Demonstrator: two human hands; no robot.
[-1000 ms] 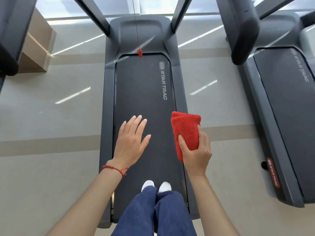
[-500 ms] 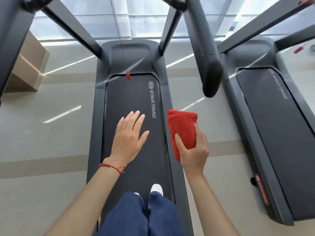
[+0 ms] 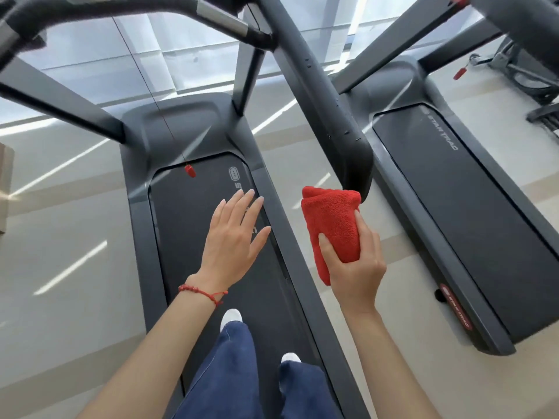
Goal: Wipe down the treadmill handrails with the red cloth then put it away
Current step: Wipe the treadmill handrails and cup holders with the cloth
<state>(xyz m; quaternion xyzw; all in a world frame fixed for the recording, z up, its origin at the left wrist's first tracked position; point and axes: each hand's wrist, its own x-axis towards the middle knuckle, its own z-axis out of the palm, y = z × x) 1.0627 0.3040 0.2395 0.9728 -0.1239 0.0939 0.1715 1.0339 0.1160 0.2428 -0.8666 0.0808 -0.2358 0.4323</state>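
Observation:
My right hand (image 3: 355, 263) grips a folded red cloth (image 3: 331, 220), whose top edge sits just below the rounded end of the dark right handrail (image 3: 329, 104). That rail runs up and left toward the top of the view. My left hand (image 3: 234, 238) hovers flat with straight fingers over the treadmill belt (image 3: 193, 225), holding nothing. A curved front bar (image 3: 169, 7) with a metal section crosses the top. Only a blurred stub of the left handrail (image 3: 18, 34) shows at the upper left.
I stand on the belt in blue trousers and white shoes. A red safety clip (image 3: 190, 170) hangs on a cord above the belt. A second treadmill (image 3: 472, 213) stands to the right with a narrow floor strip between. A cardboard box (image 3: 4, 189) sits at the left edge.
The view has tilted up and moved forward, bringing the right handrail's end down close to the cloth. Both hands have risen slightly with the cloth still held.

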